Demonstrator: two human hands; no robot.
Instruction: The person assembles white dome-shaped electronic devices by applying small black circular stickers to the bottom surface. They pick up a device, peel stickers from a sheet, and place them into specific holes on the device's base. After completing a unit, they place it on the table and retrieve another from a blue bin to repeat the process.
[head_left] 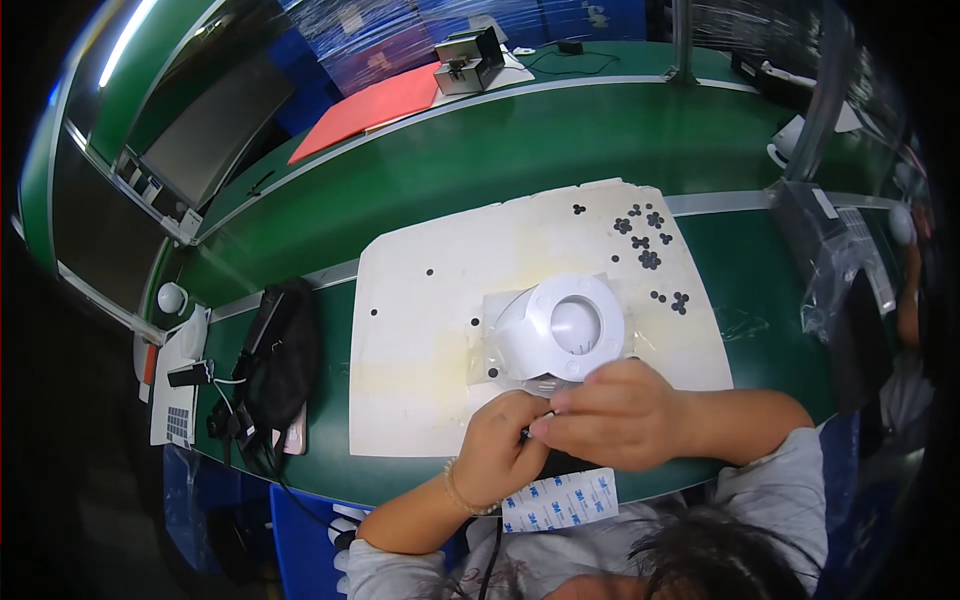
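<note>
At the near edge: dark hair covers part of a pale shirt (pixel 400 570); a white strip with blue print (pixel 565 505) lies just below the hands, and what bears it cannot be made out.
Left hand (pixel 500 440): curled, fingers closed on a small dark piece (pixel 526 434), a beaded bracelet (pixel 462 488) at the wrist.
Right hand (pixel 622 415): together with the left, fingertips pinched at the same piece, whose shape and far end the fingers hide.
White ring-shaped part (pixel 607 335): just beyond the hands, its lower edge close behind the right fingers; pale, domed surface shows through the hole, hard to read.
Clear bag (pixel 482 362): under the ring-shaped part, mostly covered by it.
White board (pixel 400 400): beneath these on the green desk (pixel 745 380), its near edge partly behind the arms.
Black discs (pixel 650 260): clustered at the board's far right, a few single ones at left.
Black pouch (pixel 290 340): left of the board, contents unseen.
Beyond the desk's green panel: red sheets (pixel 375 108) beside a metal box (pixel 465 72); film-wrapped crates (pixel 370 30) are cut off above.
</note>
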